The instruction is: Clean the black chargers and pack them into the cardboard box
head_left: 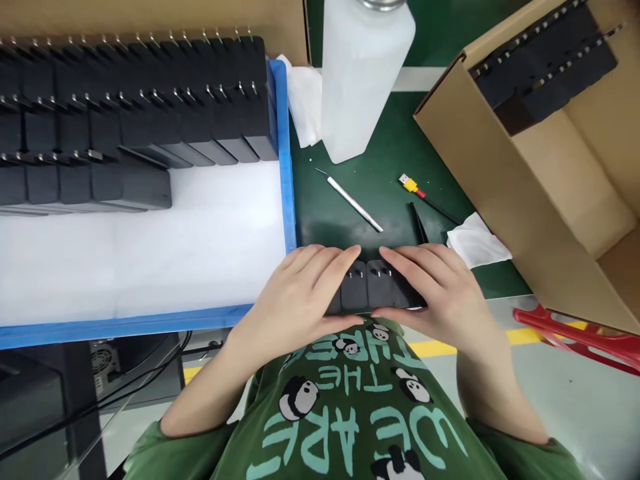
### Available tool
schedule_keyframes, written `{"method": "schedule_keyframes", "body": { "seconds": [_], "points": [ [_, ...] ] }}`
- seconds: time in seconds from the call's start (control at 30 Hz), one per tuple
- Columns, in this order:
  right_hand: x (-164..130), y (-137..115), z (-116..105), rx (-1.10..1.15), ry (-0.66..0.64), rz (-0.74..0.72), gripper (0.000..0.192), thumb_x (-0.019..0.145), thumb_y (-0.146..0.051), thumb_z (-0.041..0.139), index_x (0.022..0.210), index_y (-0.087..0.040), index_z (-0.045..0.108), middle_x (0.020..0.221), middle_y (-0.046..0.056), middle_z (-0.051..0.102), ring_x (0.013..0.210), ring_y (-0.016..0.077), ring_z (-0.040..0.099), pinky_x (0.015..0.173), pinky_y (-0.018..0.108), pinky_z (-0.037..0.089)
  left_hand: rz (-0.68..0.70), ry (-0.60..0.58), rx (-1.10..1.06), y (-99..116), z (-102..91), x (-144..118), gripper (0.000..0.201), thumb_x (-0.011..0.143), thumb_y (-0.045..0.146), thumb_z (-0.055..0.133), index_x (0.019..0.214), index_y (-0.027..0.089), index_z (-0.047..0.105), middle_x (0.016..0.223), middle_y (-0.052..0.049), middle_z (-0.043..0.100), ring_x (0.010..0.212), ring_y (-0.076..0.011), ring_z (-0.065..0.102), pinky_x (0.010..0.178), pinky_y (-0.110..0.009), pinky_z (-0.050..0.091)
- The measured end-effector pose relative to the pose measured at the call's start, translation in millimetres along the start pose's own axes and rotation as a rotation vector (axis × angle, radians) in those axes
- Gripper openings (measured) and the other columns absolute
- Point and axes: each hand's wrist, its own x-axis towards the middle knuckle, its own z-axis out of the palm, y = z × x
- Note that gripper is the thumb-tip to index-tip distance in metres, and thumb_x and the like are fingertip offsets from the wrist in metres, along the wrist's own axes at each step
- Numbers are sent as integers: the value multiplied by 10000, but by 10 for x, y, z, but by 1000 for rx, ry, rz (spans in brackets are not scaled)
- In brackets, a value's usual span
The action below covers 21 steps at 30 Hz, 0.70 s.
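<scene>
A short row of black plug adapters [354, 288] sits at the front edge of the green table, metal prongs facing up. My left hand [305, 290] grips the left end of the row, thumb on the near side and fingers on the far side. On the right end my right hand [440, 290] has the same hold, its palm hiding the outer adapters. Just beyond the hands lie a silver craft knife [355, 204] and a black slim tool [418, 223], partly covered by my right hand.
At left a blue tray [286, 167] lined with white paper holds rows of black adapters [200, 127]. A white bottle [360, 80], a USB cable [425, 197] and white tissue [477, 241] are on the table. An open cardboard box [510, 193] with more adapters stands right, above a red stool [575, 337].
</scene>
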Motion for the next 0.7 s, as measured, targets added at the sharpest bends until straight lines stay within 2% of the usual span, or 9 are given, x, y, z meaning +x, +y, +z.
{"method": "schedule_keyframes", "body": {
  "seconds": [0.2, 0.3, 0.37, 0.43, 0.5, 0.53, 0.6, 0.7],
  "points": [
    [19, -3, 62, -17, 45, -26, 688, 812, -570, 739, 1311, -125, 576, 1105, 143, 701, 954, 291, 612, 837, 440, 545, 20, -5, 110, 53, 65, 39, 639, 873, 471, 703, 1337, 78, 506, 1197, -158, 658, 1062, -316, 619, 900, -438, 517],
    [9, 3, 17, 48, 35, -13, 796, 809, -637, 705, 1410, -157, 499, 1207, 150, 676, 1052, 317, 613, 921, 483, 538, 10, -22, 155, 75, 39, 55, 635, 867, 474, 707, 1339, 97, 509, 1212, -161, 657, 1078, -333, 617, 900, -461, 513],
    [-31, 42, -50, 118, 115, 27, 774, 850, -637, 656, 1451, -186, 468, 1273, 151, 649, 1128, 328, 611, 970, 501, 521, -3, -24, 143, 82, 8, 60, 670, 857, 498, 714, 1357, 111, 493, 1236, -162, 653, 1109, -341, 609, 918, -471, 505],
    [-115, 124, -113, 154, 301, 179, 541, 938, -518, 594, 1396, -235, 541, 1227, 122, 667, 1098, 300, 636, 953, 481, 528, -22, -7, 106, 85, -22, 62, 706, 846, 521, 721, 1375, 122, 475, 1259, -155, 648, 1135, -336, 602, 945, -469, 493],
    [-239, 241, -135, 113, 452, 404, 319, 981, -377, 541, 1262, -266, 646, 1118, 94, 688, 979, 265, 660, 875, 451, 547, -42, 24, 59, 89, -36, 62, 713, 840, 526, 727, 1375, 131, 470, 1275, -145, 644, 1146, -321, 599, 967, -459, 486],
    [-310, 304, -122, 70, 481, 507, 274, 978, -343, 539, 1203, -265, 677, 1080, 92, 686, 931, 257, 659, 842, 447, 552, -50, 39, 39, 93, -33, 63, 705, 839, 520, 730, 1371, 135, 474, 1281, -141, 642, 1153, -315, 597, 977, -455, 484],
    [-447, 419, -49, -27, 454, 628, 267, 945, -363, 586, 1154, -241, 699, 1052, 103, 678, 893, 264, 654, 811, 462, 561, -63, 57, 10, 108, -12, 70, 683, 835, 500, 737, 1360, 142, 484, 1292, -140, 636, 1168, -312, 591, 995, -457, 480],
    [-589, 516, 137, -99, 412, 659, 384, 872, -420, 679, 1183, -196, 693, 1076, 131, 672, 971, 305, 652, 860, 512, 562, -54, 75, -14, 136, 34, 89, 651, 833, 472, 742, 1343, 149, 501, 1281, -143, 643, 1166, -316, 595, 1001, -474, 484]
  ]
}}
